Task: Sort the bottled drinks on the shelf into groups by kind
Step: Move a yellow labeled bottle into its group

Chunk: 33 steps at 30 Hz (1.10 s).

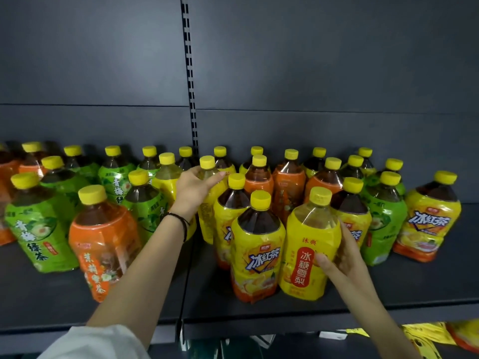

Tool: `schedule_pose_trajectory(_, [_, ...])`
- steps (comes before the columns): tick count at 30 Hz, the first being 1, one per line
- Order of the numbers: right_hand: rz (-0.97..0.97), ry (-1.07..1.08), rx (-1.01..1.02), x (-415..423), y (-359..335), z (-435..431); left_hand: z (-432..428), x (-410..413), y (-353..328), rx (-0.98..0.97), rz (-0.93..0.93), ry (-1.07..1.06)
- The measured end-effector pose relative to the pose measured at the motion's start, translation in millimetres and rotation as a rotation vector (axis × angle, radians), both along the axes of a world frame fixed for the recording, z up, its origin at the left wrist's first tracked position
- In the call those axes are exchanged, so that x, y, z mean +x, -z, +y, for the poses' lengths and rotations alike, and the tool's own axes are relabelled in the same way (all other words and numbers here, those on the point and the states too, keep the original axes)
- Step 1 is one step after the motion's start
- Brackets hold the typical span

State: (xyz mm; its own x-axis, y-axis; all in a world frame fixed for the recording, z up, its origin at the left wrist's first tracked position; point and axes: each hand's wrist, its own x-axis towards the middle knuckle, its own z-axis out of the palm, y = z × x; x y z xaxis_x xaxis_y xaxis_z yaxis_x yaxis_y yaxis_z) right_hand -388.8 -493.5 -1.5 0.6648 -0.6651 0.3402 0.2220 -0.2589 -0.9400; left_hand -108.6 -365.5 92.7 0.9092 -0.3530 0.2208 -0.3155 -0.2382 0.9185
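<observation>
Bottled drinks (259, 244) stand crowded on a dark shelf (259, 310), all with yellow caps. Green-label bottles (36, 224) and an orange-label bottle (103, 242) are at the left; yellow-label ones fill the middle and right. The left hand (193, 189) has its grip closed around the shoulder of a pale yellow bottle (207, 182) in the far middle rows. The right hand (342, 257) has its grip closed on the side of a near pale yellow bottle with a red label (308, 244), which stands upright just beside a dark tea bottle
</observation>
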Motion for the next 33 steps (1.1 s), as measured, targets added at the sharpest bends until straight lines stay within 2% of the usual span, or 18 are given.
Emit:
schedule_pose_trajectory(10, [-0.016, -0.043, -0.003, 1, 0, -2, 49, -18, -5, 0.072, -0.031, 0.015])
schedule_pose_trajectory(14, [-0.009, -0.060, -0.006, 1, 4, 0, 80, -19, -1, 0.099, 0.050, 0.148])
schedule_pose_trajectory(18, [-0.035, -0.064, -0.015, 1, 7, 2, 105, -32, 9, 0.071, 0.028, 0.261])
schedule_pose_trajectory(22, [-0.043, -0.061, -0.015, 0, 4, 3, 112, -55, 34, -0.177, 0.014, 0.160])
schedule_pose_trajectory(25, [-0.032, -0.068, -0.015, -2, 1, 3, 108, -77, 59, -0.278, -0.002, 0.098])
schedule_pose_trajectory(28, [-0.027, -0.056, -0.006, 0, 2, 8, 101, -95, 82, -0.250, -0.072, 0.021])
schedule_pose_trajectory(33, [0.029, 0.128, -0.090, 12, 2, 18, 94, -103, 94, -0.185, -0.149, -0.119])
